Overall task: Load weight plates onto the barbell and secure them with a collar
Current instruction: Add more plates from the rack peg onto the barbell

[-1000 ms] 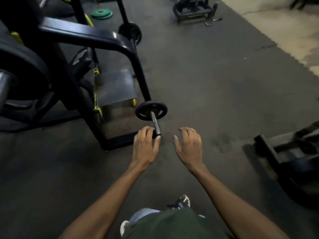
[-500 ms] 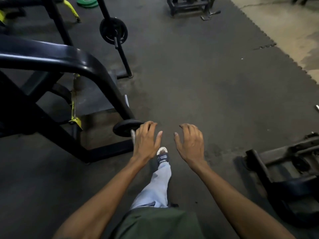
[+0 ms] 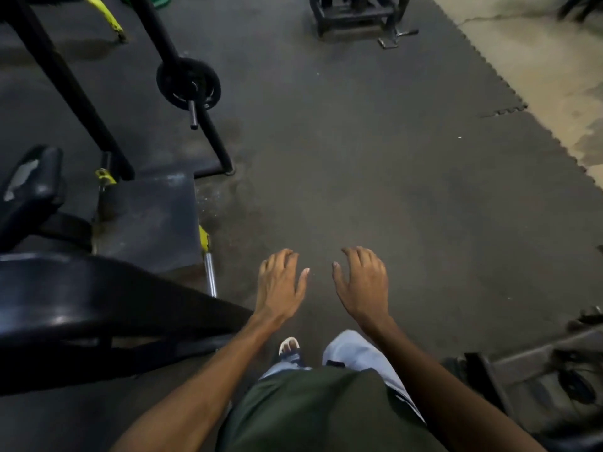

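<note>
My left hand [image 3: 280,283] and my right hand [image 3: 362,283] hang palm-down over the dark rubber floor, fingers apart, holding nothing. A black weight plate [image 3: 187,83] sits on a bar sleeve [image 3: 192,117] at the upper left, well ahead of both hands. A short chrome bar end [image 3: 210,272] pokes out from the black machine frame, just left of my left hand and apart from it. Green plates [image 3: 156,0] lie on the floor at the top edge. No collar is visible.
A black machine frame [image 3: 81,298] and padded seat [image 3: 31,187] fill the left side. A metal foot plate [image 3: 150,223] lies ahead of the frame. Another rack [image 3: 352,14] stands at top centre, and low equipment [image 3: 538,370] sits at lower right. My feet [image 3: 288,349] are below.
I have stepped forward: the frame slid down and left. My left hand has come off the small plate and bar end, which are now out of sight. Both hands remain empty.
</note>
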